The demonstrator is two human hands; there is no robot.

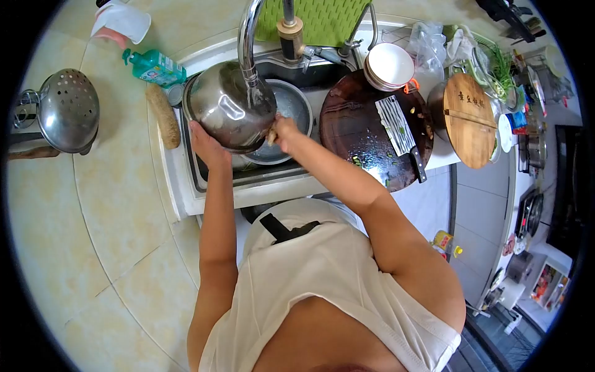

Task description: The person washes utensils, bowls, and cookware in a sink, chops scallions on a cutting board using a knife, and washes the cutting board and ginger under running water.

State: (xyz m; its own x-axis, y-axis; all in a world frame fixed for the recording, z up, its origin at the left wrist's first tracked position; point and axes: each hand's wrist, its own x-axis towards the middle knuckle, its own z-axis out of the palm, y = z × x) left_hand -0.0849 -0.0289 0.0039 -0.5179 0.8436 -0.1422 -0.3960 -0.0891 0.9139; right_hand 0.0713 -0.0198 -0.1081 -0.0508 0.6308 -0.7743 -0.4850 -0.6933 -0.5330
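Note:
A shiny steel pot point(229, 111) is tipped on its side over the sink point(260, 178), its rounded outside turned up beneath the tap point(247, 37). My left hand point(209, 147) grips the pot's lower left edge, fingers partly hidden behind it. At the pot's right side, my right hand point(285, 132) is closed with a small tan thing point(271, 135) at its fingertips, too small to name. Below and behind the pot, a grey metal basin point(301, 102) sits in the sink.
Right of the sink, a cleaver point(396, 127) lies on a round dark chopping board point(341, 111) beside stacked white bowls point(390, 65). A wooden lid point(469, 121) stands further right. Left are a green pump bottle point(158, 67), a tan loofah-like piece point(163, 116) and a perforated strainer point(68, 111).

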